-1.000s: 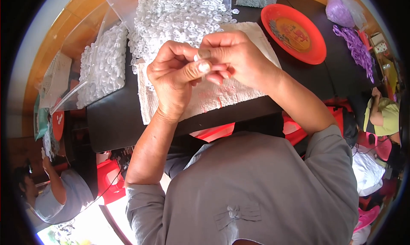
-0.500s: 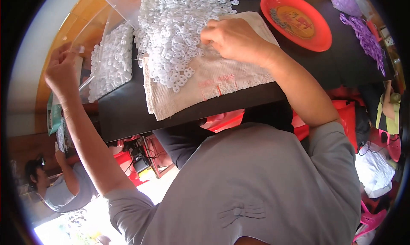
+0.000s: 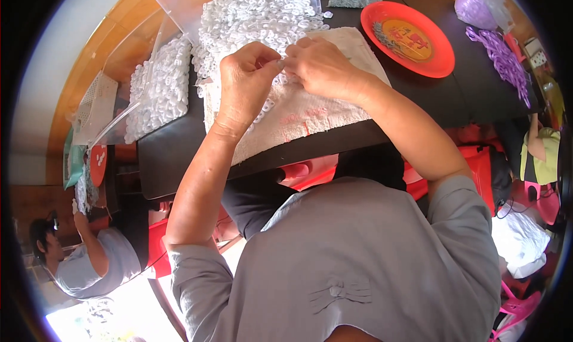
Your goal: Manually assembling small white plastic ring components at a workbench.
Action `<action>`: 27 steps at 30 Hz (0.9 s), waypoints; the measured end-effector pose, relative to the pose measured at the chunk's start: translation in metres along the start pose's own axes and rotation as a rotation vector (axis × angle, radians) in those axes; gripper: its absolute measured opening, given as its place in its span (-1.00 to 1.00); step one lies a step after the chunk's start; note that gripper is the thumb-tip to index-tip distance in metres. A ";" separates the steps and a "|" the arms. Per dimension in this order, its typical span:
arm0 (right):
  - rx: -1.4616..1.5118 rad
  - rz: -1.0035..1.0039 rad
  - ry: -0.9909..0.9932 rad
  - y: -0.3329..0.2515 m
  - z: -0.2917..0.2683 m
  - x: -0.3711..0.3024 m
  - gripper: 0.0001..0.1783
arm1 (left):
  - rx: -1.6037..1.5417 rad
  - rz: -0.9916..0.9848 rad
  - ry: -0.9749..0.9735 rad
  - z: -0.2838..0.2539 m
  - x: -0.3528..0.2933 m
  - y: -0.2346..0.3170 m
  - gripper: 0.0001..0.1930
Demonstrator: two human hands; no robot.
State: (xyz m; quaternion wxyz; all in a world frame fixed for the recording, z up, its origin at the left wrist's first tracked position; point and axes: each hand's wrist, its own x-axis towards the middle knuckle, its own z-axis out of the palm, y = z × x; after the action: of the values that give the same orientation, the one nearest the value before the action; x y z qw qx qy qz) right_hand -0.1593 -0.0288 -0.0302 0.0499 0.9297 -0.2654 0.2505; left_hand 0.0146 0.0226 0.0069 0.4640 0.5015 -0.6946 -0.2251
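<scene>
- the black table (image 3: 179, 157) is smooth and dark, with a wooden floor showing past its far edge.
- a white towel (image 3: 310, 112) with a nubby weave and faint pink marks lies across the table's near side.
- a big heap of small white plastic rings (image 3: 250, 14) sits on the towel's far end, glossy and jumbled.
- a clear plastic bag (image 3: 158, 85) of the same rings lies to the left.
- a round red plate (image 3: 441, 58) sits to the right, near purple cords (image 3: 504, 58).
- the left hand (image 3: 245, 88) and right hand (image 3: 322, 67) meet over the towel, fingertips pinched narrow on a tiny white piece (image 3: 282, 61); its shape is too small to tell.
</scene>
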 end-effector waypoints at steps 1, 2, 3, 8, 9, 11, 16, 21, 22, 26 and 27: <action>0.061 0.022 0.042 0.003 0.001 0.000 -0.88 | -0.027 -0.074 -0.021 0.003 0.003 -0.003 -0.94; 0.122 0.041 0.084 0.005 -0.003 0.002 -0.90 | -0.054 -0.148 -0.040 0.005 0.005 -0.002 -0.94; 0.119 0.038 0.082 0.007 -0.008 0.002 -0.90 | -0.056 -0.146 -0.037 0.006 0.006 -0.001 -0.94; 0.690 0.272 0.007 0.010 -0.047 0.003 -0.90 | -0.454 -0.434 -0.161 0.006 0.010 0.005 -0.90; 0.796 0.344 -0.032 0.011 -0.051 0.002 -0.91 | -0.455 -0.432 -0.166 0.007 0.010 0.007 -0.90; 0.868 0.346 0.039 0.019 -0.043 0.000 -0.87 | -0.437 -0.400 -0.131 0.010 0.007 0.013 -0.87; 1.058 0.510 0.040 0.022 -0.050 0.002 -0.85 | -0.368 -0.355 -0.130 0.014 0.003 0.015 -0.85; 1.070 0.456 0.000 0.023 -0.045 0.000 -0.88 | -0.503 -0.408 -0.076 0.014 0.003 0.009 -0.85; 1.078 0.423 0.011 0.020 -0.042 0.000 -0.89 | -0.614 -0.454 -0.097 0.013 0.003 0.009 -0.85; 0.867 0.330 0.159 0.007 -0.040 0.003 -0.89 | -0.773 -0.544 -0.126 0.003 0.006 0.014 -0.84; 0.873 0.333 0.159 0.006 -0.038 0.003 -0.89 | -0.769 -0.550 -0.127 0.000 0.007 0.015 -0.84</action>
State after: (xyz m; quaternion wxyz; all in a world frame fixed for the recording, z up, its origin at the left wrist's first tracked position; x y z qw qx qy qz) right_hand -0.1768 -0.0264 0.0041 -0.3660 0.7865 -0.2762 0.4137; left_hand 0.0068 0.0224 0.0211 0.4958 0.4437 -0.4294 -0.6107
